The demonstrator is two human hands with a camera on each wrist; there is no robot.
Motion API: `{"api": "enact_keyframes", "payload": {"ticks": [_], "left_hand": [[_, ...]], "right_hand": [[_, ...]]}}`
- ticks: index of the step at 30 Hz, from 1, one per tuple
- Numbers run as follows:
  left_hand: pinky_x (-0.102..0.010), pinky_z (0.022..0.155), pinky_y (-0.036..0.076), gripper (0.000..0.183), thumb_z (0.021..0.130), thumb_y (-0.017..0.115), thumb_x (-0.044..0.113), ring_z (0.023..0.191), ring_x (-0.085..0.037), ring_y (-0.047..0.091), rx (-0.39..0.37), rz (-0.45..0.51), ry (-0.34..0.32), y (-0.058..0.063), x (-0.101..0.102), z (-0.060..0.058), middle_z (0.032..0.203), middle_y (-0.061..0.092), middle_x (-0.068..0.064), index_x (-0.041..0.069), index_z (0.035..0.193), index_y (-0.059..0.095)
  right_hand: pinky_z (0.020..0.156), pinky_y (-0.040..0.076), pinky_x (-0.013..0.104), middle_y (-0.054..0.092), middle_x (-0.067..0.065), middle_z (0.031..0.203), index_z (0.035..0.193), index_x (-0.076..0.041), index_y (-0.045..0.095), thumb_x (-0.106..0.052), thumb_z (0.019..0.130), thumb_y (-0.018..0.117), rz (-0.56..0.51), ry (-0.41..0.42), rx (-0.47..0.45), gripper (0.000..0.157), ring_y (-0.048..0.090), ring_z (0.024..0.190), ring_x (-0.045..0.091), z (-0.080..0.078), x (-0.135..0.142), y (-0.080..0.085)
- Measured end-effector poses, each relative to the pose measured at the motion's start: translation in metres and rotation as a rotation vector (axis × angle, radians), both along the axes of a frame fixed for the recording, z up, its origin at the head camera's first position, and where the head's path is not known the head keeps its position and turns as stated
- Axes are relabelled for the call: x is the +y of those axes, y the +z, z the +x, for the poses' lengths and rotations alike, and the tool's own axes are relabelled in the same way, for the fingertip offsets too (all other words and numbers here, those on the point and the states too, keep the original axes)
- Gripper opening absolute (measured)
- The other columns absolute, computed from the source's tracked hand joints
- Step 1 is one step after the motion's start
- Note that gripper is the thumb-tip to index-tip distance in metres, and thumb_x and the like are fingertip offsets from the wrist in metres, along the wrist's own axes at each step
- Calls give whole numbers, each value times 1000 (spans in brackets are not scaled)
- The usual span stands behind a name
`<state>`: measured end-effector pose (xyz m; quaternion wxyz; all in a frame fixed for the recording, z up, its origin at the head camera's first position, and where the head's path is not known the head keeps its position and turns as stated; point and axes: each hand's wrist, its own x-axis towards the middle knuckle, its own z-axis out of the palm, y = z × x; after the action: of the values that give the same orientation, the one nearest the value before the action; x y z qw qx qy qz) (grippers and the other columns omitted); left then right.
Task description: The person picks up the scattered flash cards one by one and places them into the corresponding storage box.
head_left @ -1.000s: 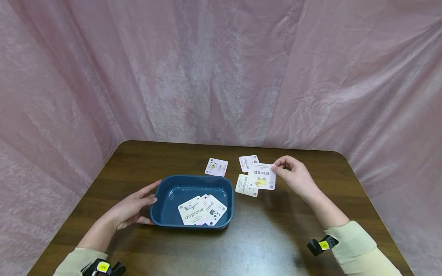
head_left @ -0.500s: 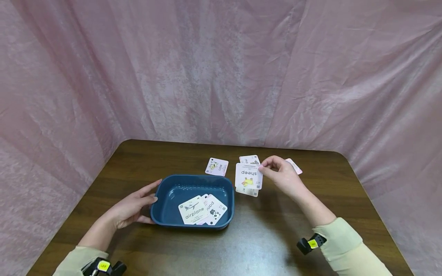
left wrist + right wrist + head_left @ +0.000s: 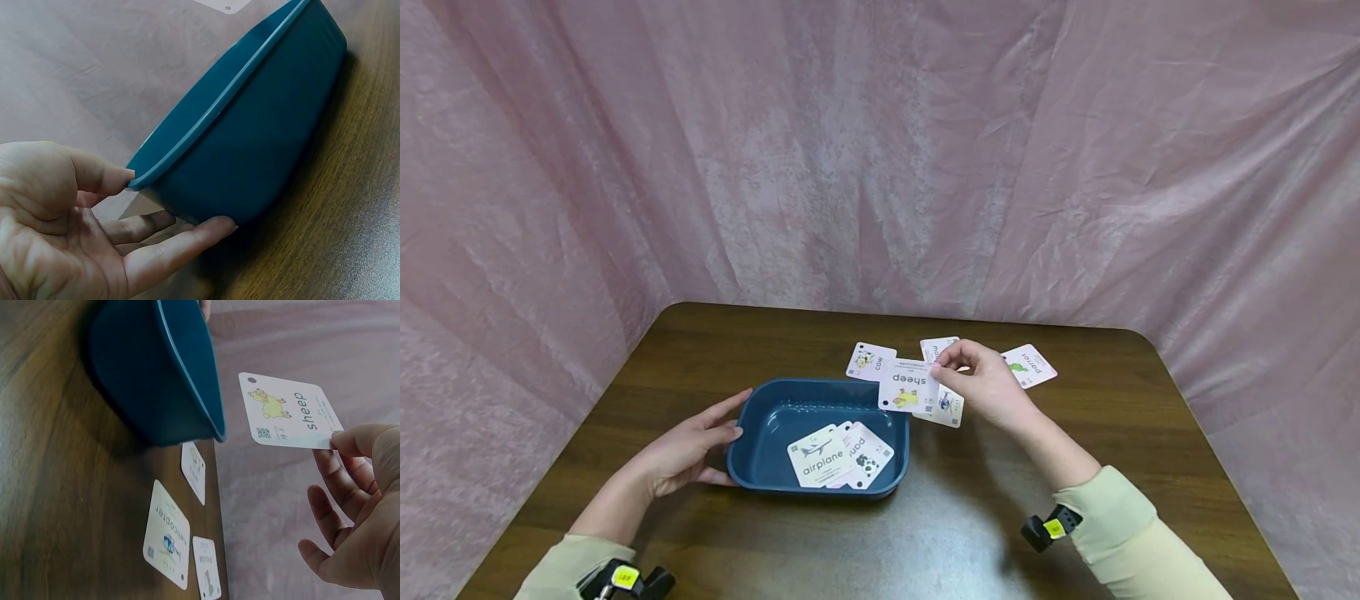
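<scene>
Right hand [image 3: 988, 387] pinches the sheep card [image 3: 906, 387]; left hand [image 3: 691, 450] grips the blue tub [image 3: 797, 492] at nine o'clock. Airplane [image 3: 822, 463] and panda [image 3: 871, 454] cards are in; cow [image 3: 870, 362], mouse [image 3: 936, 347], helicopter [image 3: 947, 408], parrot [image 3: 1032, 367] seem left.

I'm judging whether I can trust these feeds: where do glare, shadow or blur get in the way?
Head view: pale glare on the table, a shadow beside the right arm; left wrist view: dark shadow under the blue tray; right wrist view: the sheep card reads clearly, the mouse card's print looks soft.
</scene>
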<state>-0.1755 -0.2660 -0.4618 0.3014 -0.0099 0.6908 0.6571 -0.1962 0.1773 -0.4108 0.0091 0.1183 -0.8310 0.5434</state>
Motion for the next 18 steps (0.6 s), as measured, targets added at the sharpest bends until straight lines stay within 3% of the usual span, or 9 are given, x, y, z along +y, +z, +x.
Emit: {"api": "enact_keyframes", "payload": {"ticks": [7,18], "left_hand": [[-61,83,56,67,109,48,15,126,-48,52,-2,-5,6,0,1,0,166,4,-29,25,166,14],[-62,83,56,67,109,48,15,126,-49,52,-3,-13,13,-1,-1,0,166,5,-29,25,166,15]], "right_hand": [[73,50,31,67,3,89,97,-10,71,-15,92,75,36,7,23,9,62,88,20,-2,-12,-1],[76,50,34,66,2,85,95,-9,70,-13,92,75,44,65,19,7,62,88,22,-3,-36,-1]]}}
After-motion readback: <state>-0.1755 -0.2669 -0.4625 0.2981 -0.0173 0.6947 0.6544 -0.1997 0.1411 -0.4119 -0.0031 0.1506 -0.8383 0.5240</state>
